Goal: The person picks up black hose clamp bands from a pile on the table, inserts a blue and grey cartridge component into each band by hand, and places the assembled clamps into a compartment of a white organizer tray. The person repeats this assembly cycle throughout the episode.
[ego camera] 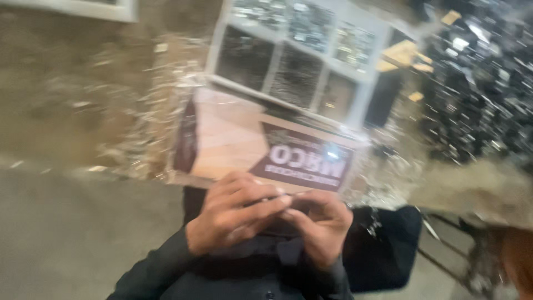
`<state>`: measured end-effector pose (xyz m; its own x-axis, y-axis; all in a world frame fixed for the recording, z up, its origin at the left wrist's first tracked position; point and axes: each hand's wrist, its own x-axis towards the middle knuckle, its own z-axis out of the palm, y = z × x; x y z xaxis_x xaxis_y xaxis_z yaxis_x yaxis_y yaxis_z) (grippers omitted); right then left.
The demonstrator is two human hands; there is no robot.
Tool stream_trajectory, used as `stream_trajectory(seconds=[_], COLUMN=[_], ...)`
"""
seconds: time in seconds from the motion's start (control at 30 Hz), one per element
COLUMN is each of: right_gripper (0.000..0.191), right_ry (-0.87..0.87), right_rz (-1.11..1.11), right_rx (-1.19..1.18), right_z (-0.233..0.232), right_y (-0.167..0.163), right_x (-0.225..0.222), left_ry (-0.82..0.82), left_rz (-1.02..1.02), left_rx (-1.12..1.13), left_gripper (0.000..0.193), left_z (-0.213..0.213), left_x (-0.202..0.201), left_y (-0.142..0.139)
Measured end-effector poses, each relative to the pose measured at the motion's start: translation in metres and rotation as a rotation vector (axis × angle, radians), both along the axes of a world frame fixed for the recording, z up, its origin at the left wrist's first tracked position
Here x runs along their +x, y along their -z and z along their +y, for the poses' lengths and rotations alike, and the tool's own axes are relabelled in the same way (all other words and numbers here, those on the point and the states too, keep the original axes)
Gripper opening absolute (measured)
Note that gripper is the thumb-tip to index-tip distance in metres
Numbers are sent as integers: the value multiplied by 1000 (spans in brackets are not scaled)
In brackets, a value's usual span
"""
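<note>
Both hands, left hand (233, 214) and right hand (319, 225), curl together below the flat packet (266, 144).

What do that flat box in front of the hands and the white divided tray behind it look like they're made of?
The picture is blurred, so this is tentative. The flat box looks like printed cardboard: matte tan and maroon faces with sharp folded edges. The shiny crinkles around it suggest clear plastic wrap. The white divided tray has smooth, evenly coloured walls, probably plastic or painted wood. Its compartments hold small glinting pieces, likely metal. Both hands, left hand and right hand, meet at the box's near edge.

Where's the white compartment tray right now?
In the head view, the white compartment tray sits upper centre, just beyond the flat cardboard box, with a blurred pile of dark shiny parts to its right.
</note>
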<state>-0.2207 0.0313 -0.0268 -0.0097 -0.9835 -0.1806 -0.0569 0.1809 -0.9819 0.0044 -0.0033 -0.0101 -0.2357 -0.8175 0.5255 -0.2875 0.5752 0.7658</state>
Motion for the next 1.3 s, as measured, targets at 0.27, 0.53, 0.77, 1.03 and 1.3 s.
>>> stream_trajectory(seconds=[0.27, 0.53, 0.77, 1.03, 1.3], right_gripper=[29, 60, 39, 8, 9], right_ry=[-328, -627, -719, -164, -118], right_rz=[-387, 878, 781, -505, -776], right_rx=[170, -703, -1023, -79, 228], right_z=[-46, -80, -77, -31, -21], right_y=[4, -7, -10, 23, 13], right_x=[41, 144, 72, 20, 5], left_ry=[-59, -408, -361, -73, 14], left_rz=[332, 429, 431, 326, 301], left_rx=[138, 207, 251, 159, 220], left_gripper=[38, 43, 43, 44, 42], left_z=[-1, 33, 24, -7, -7], left_x=[32, 97, 92, 28, -3], left_y=[-3, 10, 10, 5, 7])
